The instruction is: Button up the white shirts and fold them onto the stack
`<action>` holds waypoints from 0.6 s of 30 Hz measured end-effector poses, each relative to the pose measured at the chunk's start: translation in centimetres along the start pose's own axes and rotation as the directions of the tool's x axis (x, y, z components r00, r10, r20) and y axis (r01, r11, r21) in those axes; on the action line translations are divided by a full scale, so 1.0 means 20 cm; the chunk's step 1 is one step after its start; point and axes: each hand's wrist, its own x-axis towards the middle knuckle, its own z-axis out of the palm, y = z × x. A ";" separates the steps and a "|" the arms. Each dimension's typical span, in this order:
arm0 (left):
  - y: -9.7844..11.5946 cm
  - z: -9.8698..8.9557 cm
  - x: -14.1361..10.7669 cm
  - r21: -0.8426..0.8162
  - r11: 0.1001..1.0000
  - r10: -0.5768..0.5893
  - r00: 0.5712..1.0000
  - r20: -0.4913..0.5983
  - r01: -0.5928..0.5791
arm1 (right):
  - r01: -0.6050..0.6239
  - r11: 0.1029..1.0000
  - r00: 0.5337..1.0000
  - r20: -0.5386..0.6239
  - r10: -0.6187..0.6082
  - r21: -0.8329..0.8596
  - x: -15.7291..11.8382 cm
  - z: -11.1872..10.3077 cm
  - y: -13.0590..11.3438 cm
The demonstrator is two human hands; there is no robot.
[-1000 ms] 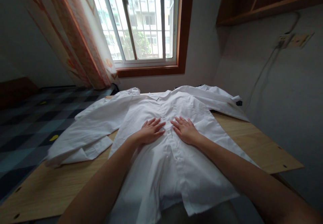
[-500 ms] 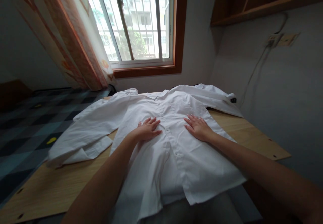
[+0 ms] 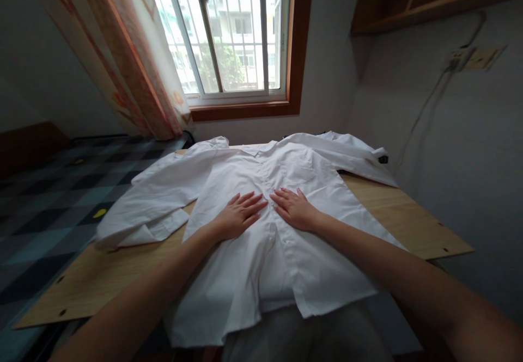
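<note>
A white long-sleeved button shirt [image 3: 327, 264] lies spread front side up, its collar at the far end and its hem hanging over the near edge of a wooden board [image 3: 392, 209]. My left hand [image 3: 241, 215] rests flat on the shirt, just left of the button placket, fingers outstretched. Flat on the cloth at the placket's right side is my right hand [image 3: 295, 209], its fingertips close to those of the left. Neither hand grips the fabric. Small creases run around the placket, and the lower front parts into two flaps.
To the left is a bed with a dark checked cover [image 3: 36, 209], next to the board. Behind stand a window [image 3: 232, 41] and a patterned curtain [image 3: 122, 51]. A wall socket [image 3: 460, 57] with a hanging cable and a wooden shelf [image 3: 441, 11] are at right.
My right hand has slid left across the shirt toward the placket, so both hands are now close together. The left hand has stayed nearly in place. The view has shifted slightly.
</note>
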 end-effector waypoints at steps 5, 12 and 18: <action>-0.03 -0.04 -0.11 0.043 0.999 0.028 0.999 0.043 -0.030 | -0.014 0.999 0.999 0.048 0.016 -0.040 -0.07 -0.04 0.07; -0.04 -0.03 -0.19 0.054 0.998 0.021 0.999 0.034 -0.023 | -0.039 0.990 0.998 0.048 0.046 -0.137 -0.16 -0.04 0.24; -0.02 -0.06 -0.22 0.009 1.000 -0.009 1.000 -0.027 0.009 | -0.052 0.990 0.998 0.021 0.056 -0.134 -0.20 -0.06 0.27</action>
